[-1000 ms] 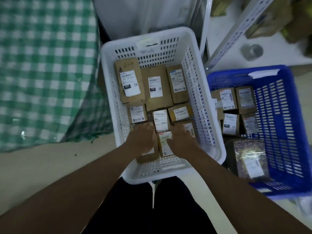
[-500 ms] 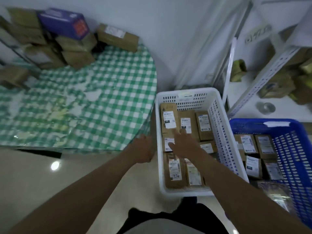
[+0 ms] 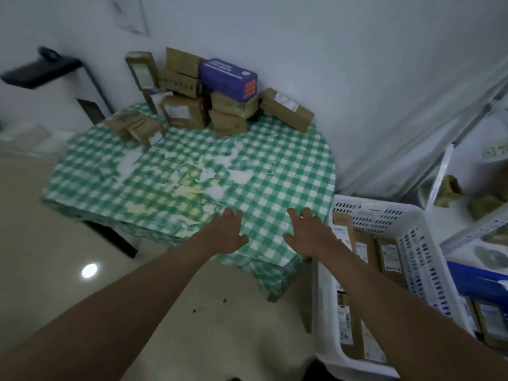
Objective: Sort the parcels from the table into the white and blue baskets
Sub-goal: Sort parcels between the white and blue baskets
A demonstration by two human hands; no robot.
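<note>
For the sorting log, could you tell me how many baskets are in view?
2: the white basket stands on the floor right of the table, and the blue basket sits beyond it at the right edge, only partly in frame.

- You had matt brown cardboard parcels (image 3: pixel 183 114) stacked up.
- Your table (image 3: pixel 288 171) wore worn, peeling checked cloth.
- Your white basket (image 3: pixel 420 243) was perforated plastic.
- Your floor (image 3: pixel 41 257) shone glossy.

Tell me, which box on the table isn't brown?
The blue-purple box with the orange end. It sits on top of the pile at the back of the table, by the wall; the other parcels there are plain brown cardboard.
</note>
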